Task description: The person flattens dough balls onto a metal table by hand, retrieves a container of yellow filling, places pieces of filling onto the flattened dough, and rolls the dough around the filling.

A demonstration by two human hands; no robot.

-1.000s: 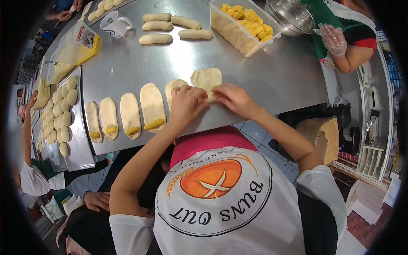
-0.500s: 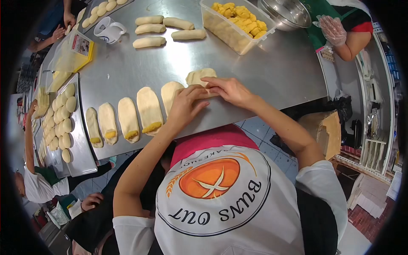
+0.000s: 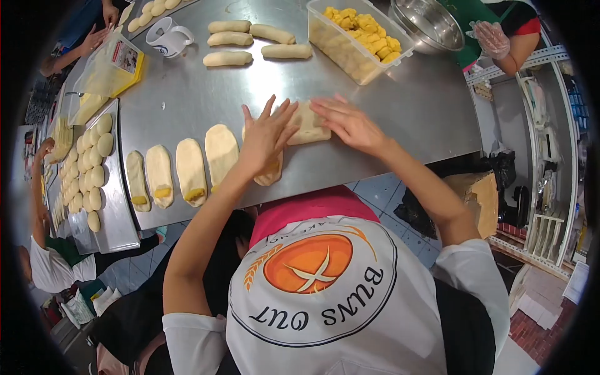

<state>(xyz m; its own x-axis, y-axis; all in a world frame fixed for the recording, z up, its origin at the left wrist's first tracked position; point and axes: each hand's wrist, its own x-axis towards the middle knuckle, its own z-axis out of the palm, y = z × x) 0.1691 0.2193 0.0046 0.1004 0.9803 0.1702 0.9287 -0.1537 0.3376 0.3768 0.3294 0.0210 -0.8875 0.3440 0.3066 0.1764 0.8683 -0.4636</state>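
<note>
A piece of dough (image 3: 310, 127) lies on the steel table between my two hands, partly rolled or folded as far as I can see. My right hand (image 3: 351, 123), fingers stretched out, rests at its right edge. Fingers spread, my left hand (image 3: 269, 134) is at its left edge, above another flattened dough strip (image 3: 269, 175) that it partly hides. Further left lie several flat dough ovals (image 3: 189, 164), with a yellow filling piece (image 3: 195, 194) near the lower end of some.
Rolled dough logs (image 3: 228, 59) lie behind, beside a mug (image 3: 169, 39). A plastic tub of yellow filling (image 3: 365, 69) and a steel bowl (image 3: 428, 25) stand at the back right. On the left, a tray (image 3: 128, 215) holds dough balls. A co-worker's gloved hand (image 3: 491, 39) is at the right.
My hands have moved apart, and the fingers of my left hand have spread. The dough between them now shows more openly. The view has shifted slightly.
</note>
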